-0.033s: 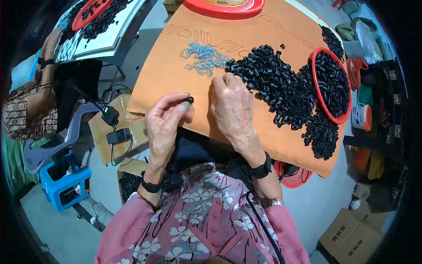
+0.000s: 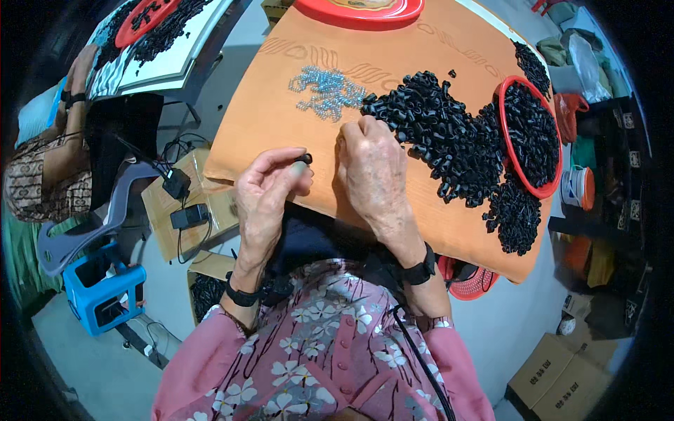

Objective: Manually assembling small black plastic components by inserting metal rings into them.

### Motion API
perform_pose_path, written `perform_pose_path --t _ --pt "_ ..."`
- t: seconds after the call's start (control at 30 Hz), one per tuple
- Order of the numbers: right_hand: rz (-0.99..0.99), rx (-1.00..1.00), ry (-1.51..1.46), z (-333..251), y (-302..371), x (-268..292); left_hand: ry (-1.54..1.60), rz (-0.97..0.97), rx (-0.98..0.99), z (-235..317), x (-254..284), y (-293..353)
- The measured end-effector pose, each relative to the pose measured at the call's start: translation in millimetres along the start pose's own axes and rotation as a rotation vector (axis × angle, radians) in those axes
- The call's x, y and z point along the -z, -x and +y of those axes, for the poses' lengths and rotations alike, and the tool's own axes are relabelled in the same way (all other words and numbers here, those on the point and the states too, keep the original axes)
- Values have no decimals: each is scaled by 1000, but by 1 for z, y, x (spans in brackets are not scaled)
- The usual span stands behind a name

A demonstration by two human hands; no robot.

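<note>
My left hand (image 2: 265, 189) hovers over the near edge of the orange-covered table (image 2: 246, 133). Between its thumb and forefinger is a small black plastic piece (image 2: 305, 159). Beside it, my right hand (image 2: 372, 168) is closed, back upward, its fingertips curled under; whatever they grip is hidden. Just beyond the right hand lie a loose cluster of small silvery springs (image 2: 326, 92) and a wide heap of small black plastic pieces (image 2: 442, 133), which spreads off to the right.
At the right edge, a red-rimmed basket (image 2: 530, 133) holds more black pieces, with a pile of smaller black parts (image 2: 514, 217) nearby. A red tray (image 2: 358, 15) stands at the far edge. Left are another person's arm (image 2: 74, 105), a white table (image 2: 165, 81) and a blue stool (image 2: 105, 291).
</note>
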State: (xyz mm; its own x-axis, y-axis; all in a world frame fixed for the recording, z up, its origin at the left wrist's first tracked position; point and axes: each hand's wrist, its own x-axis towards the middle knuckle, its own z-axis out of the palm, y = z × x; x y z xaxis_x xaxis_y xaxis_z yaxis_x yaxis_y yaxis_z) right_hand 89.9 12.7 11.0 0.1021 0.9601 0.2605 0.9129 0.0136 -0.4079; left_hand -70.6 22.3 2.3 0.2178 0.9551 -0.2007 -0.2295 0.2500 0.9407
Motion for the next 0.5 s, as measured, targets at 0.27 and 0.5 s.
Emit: perform_pose_path --t 0.27,0.5 --pt "-24 38 -43 3 4 9 17 -79 43 -8 -4 -2" --pt "120 82 -311 19 45 17 72 -152 113 -5 -12 2"
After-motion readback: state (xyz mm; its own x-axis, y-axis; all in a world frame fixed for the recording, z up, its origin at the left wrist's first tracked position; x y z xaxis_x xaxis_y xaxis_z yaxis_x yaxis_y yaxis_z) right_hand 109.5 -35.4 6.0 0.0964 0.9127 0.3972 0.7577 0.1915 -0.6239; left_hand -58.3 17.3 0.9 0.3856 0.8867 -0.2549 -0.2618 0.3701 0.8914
